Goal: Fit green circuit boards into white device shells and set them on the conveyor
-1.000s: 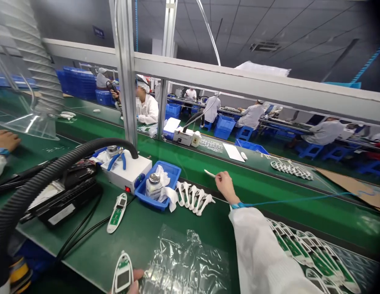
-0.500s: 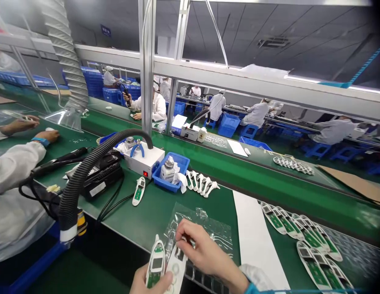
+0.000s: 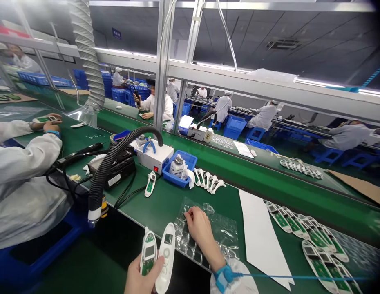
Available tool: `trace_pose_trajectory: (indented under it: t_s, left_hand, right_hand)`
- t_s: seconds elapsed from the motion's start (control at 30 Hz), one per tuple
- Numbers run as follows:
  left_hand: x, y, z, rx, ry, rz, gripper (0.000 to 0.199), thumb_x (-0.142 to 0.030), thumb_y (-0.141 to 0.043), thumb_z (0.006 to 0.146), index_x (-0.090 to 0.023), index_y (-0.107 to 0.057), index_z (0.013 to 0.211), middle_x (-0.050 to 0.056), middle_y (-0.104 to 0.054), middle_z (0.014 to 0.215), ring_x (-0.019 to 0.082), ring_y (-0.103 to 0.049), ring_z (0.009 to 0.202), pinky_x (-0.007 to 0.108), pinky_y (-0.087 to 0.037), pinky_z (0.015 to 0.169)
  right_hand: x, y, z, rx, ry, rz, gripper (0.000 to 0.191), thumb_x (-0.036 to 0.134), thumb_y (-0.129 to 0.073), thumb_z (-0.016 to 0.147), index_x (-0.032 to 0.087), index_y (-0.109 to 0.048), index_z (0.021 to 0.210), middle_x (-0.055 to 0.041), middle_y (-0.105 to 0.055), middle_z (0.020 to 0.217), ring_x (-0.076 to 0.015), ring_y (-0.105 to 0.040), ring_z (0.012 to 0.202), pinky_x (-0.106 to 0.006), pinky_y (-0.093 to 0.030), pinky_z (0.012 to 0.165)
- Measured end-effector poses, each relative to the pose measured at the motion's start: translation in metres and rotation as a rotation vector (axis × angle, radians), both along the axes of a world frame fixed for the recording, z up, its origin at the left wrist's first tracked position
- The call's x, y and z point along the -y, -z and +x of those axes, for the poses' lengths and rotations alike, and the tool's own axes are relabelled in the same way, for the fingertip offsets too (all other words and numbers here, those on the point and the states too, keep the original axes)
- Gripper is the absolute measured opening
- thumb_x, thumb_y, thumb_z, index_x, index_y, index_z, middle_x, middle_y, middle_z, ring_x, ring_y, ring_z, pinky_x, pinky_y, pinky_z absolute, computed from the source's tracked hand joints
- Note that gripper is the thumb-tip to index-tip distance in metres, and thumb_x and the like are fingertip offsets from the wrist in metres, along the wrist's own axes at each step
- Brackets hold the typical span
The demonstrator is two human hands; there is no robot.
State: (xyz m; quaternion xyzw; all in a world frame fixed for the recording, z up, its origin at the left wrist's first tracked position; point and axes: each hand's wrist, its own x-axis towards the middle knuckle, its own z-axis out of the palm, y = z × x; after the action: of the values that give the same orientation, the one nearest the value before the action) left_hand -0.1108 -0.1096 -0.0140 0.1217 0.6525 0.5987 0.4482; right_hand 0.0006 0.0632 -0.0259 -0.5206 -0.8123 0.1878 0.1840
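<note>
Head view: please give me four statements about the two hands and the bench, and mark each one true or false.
1. The left hand holds a shell with a circuit board and a white cover. True.
2. The right hand grips blue pliers. False: it is over clear plastic; the pliers lie on the white box.
3. A bottle stands in the blue tray. True.
4. The right wrist is bare. False: it wears a blue band.

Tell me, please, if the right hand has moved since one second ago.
Yes, toward the camera: the right hand, earlier level with the blue tray, is now lower in view than it, over the clear plastic sheet.
</note>
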Motion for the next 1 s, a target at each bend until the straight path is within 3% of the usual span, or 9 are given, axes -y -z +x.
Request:
trace_pose_trajectory:
  t_s: [0.2, 0.37, 0.5, 0.6, 0.73, 1.0]
  left_hand:
    - [-0.003, 0.0, 0.005, -0.011, 0.006, 0.034, 0.051, -0.055, -0.079, 0.052, -0.009, -0.067, 0.07, -0.003, -0.046, 0.045, 0.009, -0.037, 0.041, 0.02, -0.031, 0.038]
    - [-0.013, -0.002, 0.012, -0.044, 0.013, 0.044, 0.044, -0.051, -0.077, 0.056, -0.011, -0.066, 0.069, -0.004, -0.044, 0.046, 0.008, -0.035, 0.042, 0.019, -0.029, 0.039]
    - [-0.017, -0.004, 0.013, -0.054, 0.0, 0.044, 0.042, -0.049, -0.077, 0.057, -0.011, -0.066, 0.07, -0.003, -0.048, 0.049, 0.009, -0.036, 0.044, 0.019, -0.031, 0.039]
    - [-0.019, -0.005, 0.015, -0.076, 0.002, 0.037, 0.039, -0.047, -0.076, 0.059, -0.011, -0.067, 0.072, -0.003, -0.048, 0.049, 0.009, -0.036, 0.044, 0.018, -0.03, 0.038]
    - [-0.024, -0.004, 0.022, -0.113, 0.013, 0.055, 0.035, -0.045, -0.076, 0.06, -0.012, -0.067, 0.071, -0.001, -0.05, 0.05, 0.011, -0.038, 0.046, 0.019, -0.032, 0.039]
    - [-0.032, -0.009, 0.034, -0.155, 0.032, 0.079, 0.034, -0.043, -0.077, 0.06, -0.012, -0.066, 0.068, 0.001, -0.055, 0.053, 0.012, -0.042, 0.049, 0.02, -0.033, 0.041]
  right_hand:
    - [0.005, 0.0, -0.003, -0.026, 0.035, 0.032, 0.017, 0.019, -0.055, 0.085, 0.019, -0.056, 0.068, -0.0032, -0.061, 0.07, -0.0196, -0.059, 0.065, -0.026, -0.029, 0.056]
    - [0.016, -0.002, -0.004, -0.094, -0.091, 0.106, 0.018, 0.019, -0.046, 0.089, 0.019, -0.056, 0.073, -0.004, -0.06, 0.076, -0.0181, -0.057, 0.07, -0.027, -0.037, 0.065]
    - [0.023, -0.021, 0.004, -0.363, -0.141, 0.193, 0.024, 0.025, -0.043, 0.092, 0.018, -0.055, 0.073, -0.0041, -0.056, 0.074, -0.0172, -0.052, 0.069, -0.028, -0.039, 0.067]
    - [0.033, -0.043, 0.014, -0.607, -0.107, 0.023, 0.024, 0.029, -0.051, 0.089, 0.018, -0.053, 0.068, 0.0003, -0.052, 0.066, -0.0134, -0.046, 0.059, -0.024, -0.037, 0.057]
    - [0.048, -0.055, 0.023, -0.66, -0.14, -0.262, 0.025, 0.03, -0.057, 0.084, 0.018, -0.054, 0.064, 0.002, -0.051, 0.062, -0.0119, -0.043, 0.057, -0.022, -0.036, 0.054]
    - [0.049, -0.043, 0.028, -0.676, -0.094, -0.273, 0.024, 0.029, -0.057, 0.084, 0.018, -0.053, 0.063, 0.0025, -0.048, 0.062, -0.0111, -0.039, 0.055, -0.022, -0.033, 0.052]
